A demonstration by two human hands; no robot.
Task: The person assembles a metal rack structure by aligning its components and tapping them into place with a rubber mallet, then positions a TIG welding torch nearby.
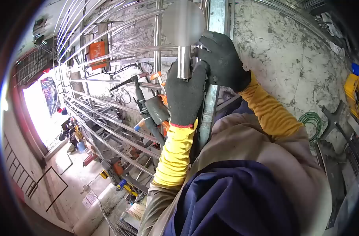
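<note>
Both my hands wear dark grey work gloves with yellow knit cuffs. My left hand is closed round the lower end of a shiny steel tube, with its fingers on either side. The tube's upper part runs into a blurred round patch. My right hand is beside the tube, fingers bent toward it and the tips close to my left hand; what they grip, if anything, is hidden. Under my hands runs a long grey metal beam. Left of my left hand, a black welding torch lies across the metal bars.
Long shiny bars form a frame spreading left. An orange machine stands behind them. At right are a coil of green wire and a yellow case near the worn floor. Tools lie lower left.
</note>
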